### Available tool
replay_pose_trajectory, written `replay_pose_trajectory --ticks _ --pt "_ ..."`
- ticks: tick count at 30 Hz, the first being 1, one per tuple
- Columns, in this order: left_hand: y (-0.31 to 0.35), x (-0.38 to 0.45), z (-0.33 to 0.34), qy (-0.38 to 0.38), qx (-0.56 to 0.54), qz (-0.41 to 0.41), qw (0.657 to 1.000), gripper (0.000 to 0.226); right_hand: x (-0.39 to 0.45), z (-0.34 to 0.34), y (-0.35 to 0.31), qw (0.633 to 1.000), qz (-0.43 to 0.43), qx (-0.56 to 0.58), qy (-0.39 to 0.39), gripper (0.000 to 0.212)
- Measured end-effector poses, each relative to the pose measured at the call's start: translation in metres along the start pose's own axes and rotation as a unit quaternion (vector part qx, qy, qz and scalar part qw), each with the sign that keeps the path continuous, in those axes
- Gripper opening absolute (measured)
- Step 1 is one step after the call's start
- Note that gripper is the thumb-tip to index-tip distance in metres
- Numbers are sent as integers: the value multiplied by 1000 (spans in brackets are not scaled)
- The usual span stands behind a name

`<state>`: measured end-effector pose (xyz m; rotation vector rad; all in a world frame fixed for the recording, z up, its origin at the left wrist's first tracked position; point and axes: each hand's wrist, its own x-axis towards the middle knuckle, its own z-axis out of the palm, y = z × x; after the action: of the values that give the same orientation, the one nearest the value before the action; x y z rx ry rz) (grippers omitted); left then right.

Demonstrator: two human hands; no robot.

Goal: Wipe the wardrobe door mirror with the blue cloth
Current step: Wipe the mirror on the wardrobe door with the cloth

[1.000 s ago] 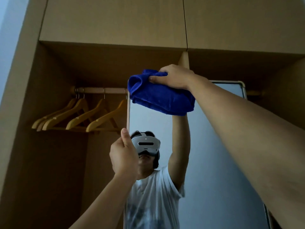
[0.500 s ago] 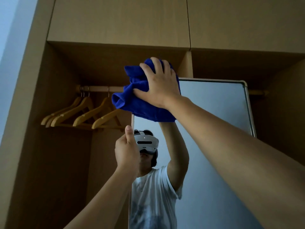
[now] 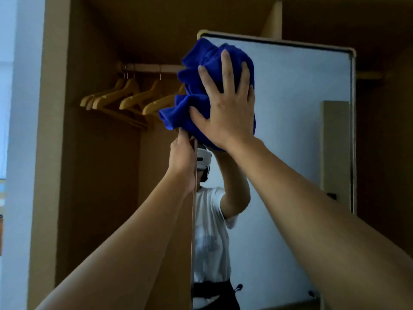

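Observation:
The wardrobe door mirror (image 3: 297, 121) stands upright in front of me, its gold frame running along the top and right. A bunched blue cloth (image 3: 201, 86) lies against the glass near the upper left corner. My right hand (image 3: 228, 104) presses flat on the cloth with fingers spread and straight. My left hand (image 3: 182, 157) grips the mirror door's left edge just below the cloth, fingers wrapped behind the edge. The glass reflects a person in a white shirt with a headset.
Left of the door the wardrobe is open, with several wooden hangers (image 3: 125, 97) on a rail (image 3: 152, 68). A pale wall (image 3: 13, 130) borders the wardrobe on the far left. A wooden divider (image 3: 271, 19) rises behind the mirror's top.
My right hand has turned from gripping the cloth at the mirror's top edge to pressing it flat on the glass, lower down. The view has dropped and moved closer. My left hand stays on the door edge.

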<state>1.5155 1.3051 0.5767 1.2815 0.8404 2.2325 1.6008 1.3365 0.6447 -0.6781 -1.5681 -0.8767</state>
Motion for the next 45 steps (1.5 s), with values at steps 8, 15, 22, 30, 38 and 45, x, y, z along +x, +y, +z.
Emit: replay_pose_trajectory --ticks 8,15,22,30,38,45 --pt "-1 -25 -8 -34 -117 -37 992 55 -61 -2 -20 996 75 38 12 63" --pt "-29 -51 -28 -39 -112 -70 990 63 -112 6 -31 995 90 39 5 60" --pt "-41 -70 -35 -52 -45 -83 994 44 -162 14 -40 993 108 57 -8 51" --pt "-43 -65 -21 108 -6 -34 994 24 -174 -3 -16 971 70 229 15 56" --pt "-30 -77 -21 130 -20 -48 990 28 -154 -20 -10 962 148 228 20 60" --pt "-5 -93 -48 56 -15 -39 998 22 -156 -38 -3 936 156 297 -105 70"
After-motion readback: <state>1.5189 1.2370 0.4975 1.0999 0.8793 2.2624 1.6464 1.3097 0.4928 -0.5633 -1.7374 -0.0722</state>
